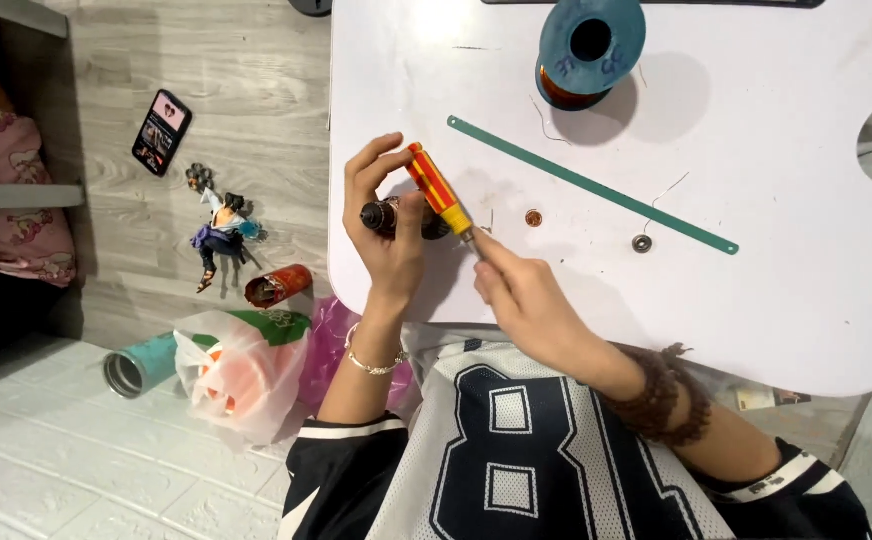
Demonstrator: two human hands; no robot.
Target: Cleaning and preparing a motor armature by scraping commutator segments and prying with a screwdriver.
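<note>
Clearly the work sits at the near-left edge of the white counter [806, 300]. The left hand [386, 225] is closed around a small dark motor [384, 216] (a stubby cylinder, mostly hidden by the fingers), thumb across its front. The right hand [521, 290], at about 4 o'clock from the motor, pinches the metal tip end of a screwdriver [438, 190] with an orange, yellow-striped handle; the handle slants up toward 11 o'clock and lies against the left hand.

The motor looks rigid and dense for its size, probably heavy enough to sit firmly in the palm; its round body could roll, so a wrap around the sides suits it better than a pinch on the ends. The screwdriver is light and stiff. Its ribbed handle is the sure place to grip, while the thin shaft gives finer control but less turning force.

Counting: one motor, one screwdriver, one teal spool [590, 50] of copper wire at 1 o'clock from the hands, one long green strip [596, 187] lying slantwise at 3 o'clock, one small copper ring [534, 217] just beside the tip, one grey washer [642, 243] farther right.

On the floor at 9 o'clock lie one phone [162, 132], one figurine [221, 232], one red can [279, 286], one teal can [141, 365] and one plastic bag [241, 370].
</note>
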